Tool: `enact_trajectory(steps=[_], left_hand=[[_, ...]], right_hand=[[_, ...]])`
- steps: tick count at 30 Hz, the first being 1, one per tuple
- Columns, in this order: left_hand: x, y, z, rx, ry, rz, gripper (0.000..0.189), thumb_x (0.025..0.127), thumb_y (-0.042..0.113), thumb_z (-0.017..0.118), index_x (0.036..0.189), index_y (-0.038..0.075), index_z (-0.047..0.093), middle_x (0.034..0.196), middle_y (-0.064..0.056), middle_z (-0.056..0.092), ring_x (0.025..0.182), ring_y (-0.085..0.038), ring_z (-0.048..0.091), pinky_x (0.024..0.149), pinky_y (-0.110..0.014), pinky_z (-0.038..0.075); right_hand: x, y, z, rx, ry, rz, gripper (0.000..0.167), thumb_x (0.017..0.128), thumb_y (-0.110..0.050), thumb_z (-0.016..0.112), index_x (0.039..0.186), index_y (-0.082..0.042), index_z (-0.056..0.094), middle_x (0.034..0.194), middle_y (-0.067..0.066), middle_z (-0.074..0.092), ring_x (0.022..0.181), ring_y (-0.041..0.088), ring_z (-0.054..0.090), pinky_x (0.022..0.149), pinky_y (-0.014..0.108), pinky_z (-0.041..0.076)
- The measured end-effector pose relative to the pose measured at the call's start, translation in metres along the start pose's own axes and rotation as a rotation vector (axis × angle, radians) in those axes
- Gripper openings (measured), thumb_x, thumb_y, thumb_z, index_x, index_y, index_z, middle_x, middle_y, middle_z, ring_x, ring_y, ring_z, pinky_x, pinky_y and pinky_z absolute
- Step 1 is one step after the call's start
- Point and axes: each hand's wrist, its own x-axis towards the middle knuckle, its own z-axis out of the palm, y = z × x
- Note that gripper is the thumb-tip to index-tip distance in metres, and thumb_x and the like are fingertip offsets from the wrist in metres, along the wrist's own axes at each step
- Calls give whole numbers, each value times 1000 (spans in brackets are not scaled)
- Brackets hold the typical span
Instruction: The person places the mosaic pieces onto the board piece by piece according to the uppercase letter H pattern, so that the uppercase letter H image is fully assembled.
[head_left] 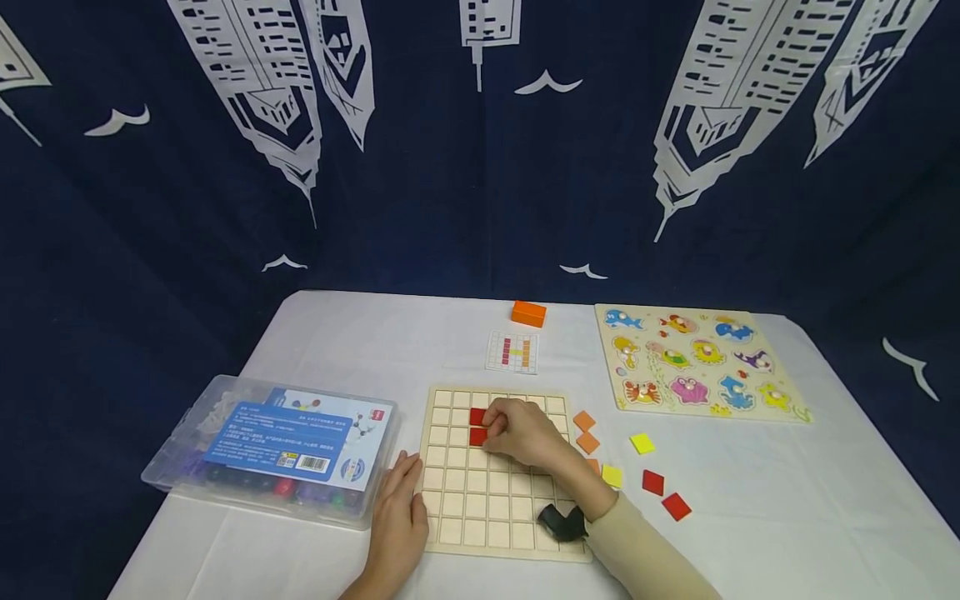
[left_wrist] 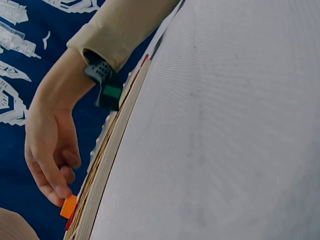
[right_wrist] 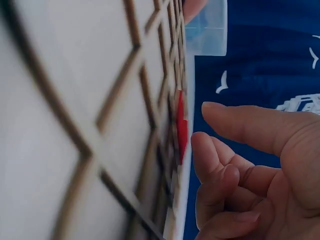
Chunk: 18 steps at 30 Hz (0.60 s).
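Observation:
A wooden grid board (head_left: 453, 506) lies in the middle of the white table. On it sit two red square tiles (head_left: 477, 437), one above the other, in adjoining cells of the same column. My right hand (head_left: 517, 429) hovers just right of these tiles, fingers bent; in the right wrist view its thumb (right_wrist: 240, 122) and index fingertip stand a little apart, with nothing visible between them. Part of the board lies hidden under this hand and forearm. My left hand (head_left: 399, 521) rests along the board's left edge, fingers extended. A small printed pattern card (head_left: 512, 352) lies behind the board.
Loose orange tiles (head_left: 587, 442), yellow tiles (head_left: 642, 443) and red tiles (head_left: 677, 506) lie right of the board. A clear lidded case (head_left: 247, 508) stands left, a sea-animal puzzle (head_left: 678, 379) back right. An orange block (head_left: 528, 314) sits at the far edge.

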Motion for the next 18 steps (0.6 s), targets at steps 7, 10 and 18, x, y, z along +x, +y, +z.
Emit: enact_trajectory(steps=[7, 10, 18], left_hand=[[-1, 1, 0, 2, -4, -4, 44, 83, -18, 52, 126, -16, 55, 137, -27, 53, 138, -44, 40, 111, -60, 31], [-2, 1, -1, -6, -10, -12, 44, 83, -18, 52, 127, -16, 55, 138, -27, 52, 138, -44, 39, 112, -61, 30], [-1, 0, 1, 3, -4, 0, 42, 83, -17, 52, 125, -16, 56, 136, -27, 54, 137, -44, 40, 111, -63, 29]], right_hand=[[-30, 6, -32, 18, 19, -62, 17, 79, -10, 77, 92, -8, 66, 74, -6, 59, 60, 10, 48, 56, 21, 40], [-50, 15, -50, 35, 47, -83, 18, 81, -9, 75, 95, -6, 66, 74, -5, 58, 56, 8, 45, 51, 20, 39], [-110, 50, -92, -12, 236, 0, 26, 77, -6, 79, 100, -7, 66, 77, -4, 57, 59, 6, 43, 45, 20, 37]])
